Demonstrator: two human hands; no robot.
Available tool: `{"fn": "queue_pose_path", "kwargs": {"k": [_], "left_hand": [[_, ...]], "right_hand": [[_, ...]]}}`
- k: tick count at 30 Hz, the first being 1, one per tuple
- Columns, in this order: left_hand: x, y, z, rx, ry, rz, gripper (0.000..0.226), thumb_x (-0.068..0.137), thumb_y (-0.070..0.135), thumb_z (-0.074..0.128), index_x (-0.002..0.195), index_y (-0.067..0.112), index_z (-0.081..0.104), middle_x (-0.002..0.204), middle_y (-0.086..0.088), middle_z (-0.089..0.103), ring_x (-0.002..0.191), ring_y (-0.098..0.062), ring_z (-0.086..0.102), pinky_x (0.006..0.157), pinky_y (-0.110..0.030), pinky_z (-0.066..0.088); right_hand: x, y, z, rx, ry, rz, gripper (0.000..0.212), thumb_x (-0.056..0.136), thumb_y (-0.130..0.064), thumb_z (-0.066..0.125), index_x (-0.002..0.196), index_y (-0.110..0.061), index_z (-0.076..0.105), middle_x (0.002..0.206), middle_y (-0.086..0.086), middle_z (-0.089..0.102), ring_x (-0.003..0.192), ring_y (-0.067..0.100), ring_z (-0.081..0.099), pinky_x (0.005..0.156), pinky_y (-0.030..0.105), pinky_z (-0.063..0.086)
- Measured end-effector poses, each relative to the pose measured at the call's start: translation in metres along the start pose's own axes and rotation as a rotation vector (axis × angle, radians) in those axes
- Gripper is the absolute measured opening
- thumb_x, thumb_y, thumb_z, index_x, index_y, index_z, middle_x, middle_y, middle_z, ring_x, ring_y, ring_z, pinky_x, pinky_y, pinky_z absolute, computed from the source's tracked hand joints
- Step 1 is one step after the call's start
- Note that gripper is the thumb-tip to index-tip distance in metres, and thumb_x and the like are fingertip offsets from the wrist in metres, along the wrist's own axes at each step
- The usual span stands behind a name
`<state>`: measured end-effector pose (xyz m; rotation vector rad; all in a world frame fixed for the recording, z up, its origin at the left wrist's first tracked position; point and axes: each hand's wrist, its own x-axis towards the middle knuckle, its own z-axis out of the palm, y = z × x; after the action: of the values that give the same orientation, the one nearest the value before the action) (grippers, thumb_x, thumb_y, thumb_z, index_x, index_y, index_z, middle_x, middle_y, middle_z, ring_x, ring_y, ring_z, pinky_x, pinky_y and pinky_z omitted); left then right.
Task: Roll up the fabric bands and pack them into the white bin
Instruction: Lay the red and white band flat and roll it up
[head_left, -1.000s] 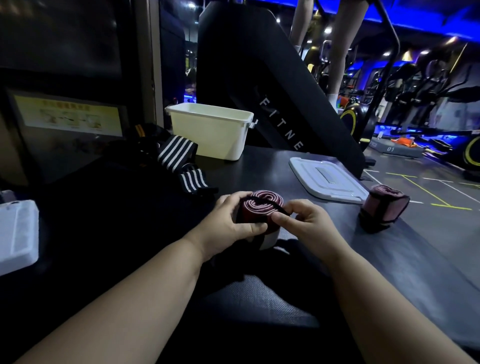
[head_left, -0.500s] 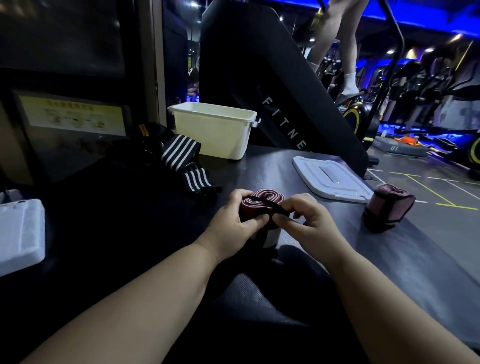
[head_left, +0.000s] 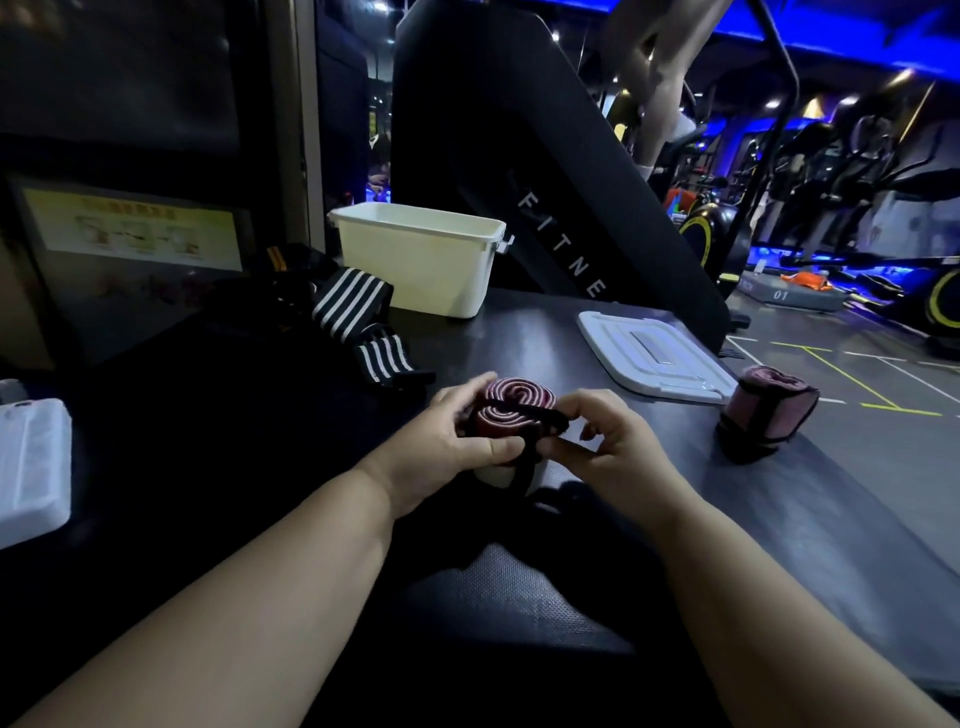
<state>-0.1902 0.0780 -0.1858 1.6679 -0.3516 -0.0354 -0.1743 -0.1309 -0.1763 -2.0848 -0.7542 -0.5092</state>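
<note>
A dark red fabric band (head_left: 514, 405) is wound into a spiral roll, standing on end on the black table (head_left: 519, 332). My left hand (head_left: 452, 447) grips the roll's left side. My right hand (head_left: 618, 447) pinches a black strap that runs across the top of the roll and down its front. A second rolled pink band (head_left: 769, 410) lies at the table's right edge. The white bin (head_left: 421, 260) stands open at the back of the table. Black bands with white stripes (head_left: 358, 322) lie unrolled left of the bin.
The bin's white lid (head_left: 654, 358) lies flat on the table to the right. A white plastic case (head_left: 31, 467) sits at the far left. A big black fitness machine (head_left: 545, 171) rises behind the table. The gym floor drops off beyond the right edge.
Both hands have stayed on the roll; the right fingers have shifted slightly along the black strap. The view has moved a little closer.
</note>
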Motion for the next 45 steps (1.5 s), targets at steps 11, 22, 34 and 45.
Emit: {"fn": "queue_pose_path", "kwargs": {"k": [11, 22, 34, 45], "left_hand": [[-0.003, 0.001, 0.010, 0.044, 0.025, 0.053, 0.083, 0.064, 0.044, 0.077, 0.137, 0.025, 0.043, 0.126, 0.005, 0.061, 0.118, -0.005, 0.058, 0.102, -0.028, 0.046], [-0.002, 0.001, 0.020, 0.111, 0.197, 0.069, 0.064, 0.068, 0.040, 0.073, 0.127, 0.028, 0.051, 0.116, 0.006, 0.067, 0.110, -0.006, 0.062, 0.102, -0.036, 0.048], [-0.004, 0.005, 0.004, -0.136, -0.021, 0.004, 0.056, 0.077, 0.024, 0.074, 0.128, 0.026, 0.052, 0.126, -0.001, 0.063, 0.119, -0.010, 0.059, 0.102, -0.027, 0.047], [-0.005, 0.006, 0.015, 0.235, 0.183, 0.096, 0.061, 0.078, 0.042, 0.069, 0.132, 0.021, 0.050, 0.119, 0.008, 0.064, 0.112, -0.003, 0.059, 0.103, -0.032, 0.046]], "right_hand": [[0.001, 0.000, 0.000, 0.008, -0.026, -0.007, 0.018, 0.072, -0.032, 0.074, 0.085, -0.029, 0.063, 0.086, -0.023, 0.059, 0.097, 0.006, 0.051, 0.079, 0.012, 0.037], [0.003, 0.000, 0.007, 0.036, 0.027, -0.073, 0.027, 0.067, -0.022, 0.079, 0.092, -0.017, 0.070, 0.095, -0.014, 0.059, 0.101, 0.016, 0.053, 0.085, 0.015, 0.039], [0.001, 0.009, 0.002, -0.048, 0.024, -0.097, 0.030, 0.067, -0.039, 0.078, 0.085, -0.018, 0.067, 0.093, -0.017, 0.058, 0.096, 0.014, 0.052, 0.081, 0.016, 0.039], [0.003, 0.003, 0.009, -0.149, 0.119, -0.313, 0.033, 0.065, -0.024, 0.078, 0.091, -0.028, 0.058, 0.104, -0.010, 0.048, 0.099, 0.019, 0.051, 0.088, 0.033, 0.043]]}}
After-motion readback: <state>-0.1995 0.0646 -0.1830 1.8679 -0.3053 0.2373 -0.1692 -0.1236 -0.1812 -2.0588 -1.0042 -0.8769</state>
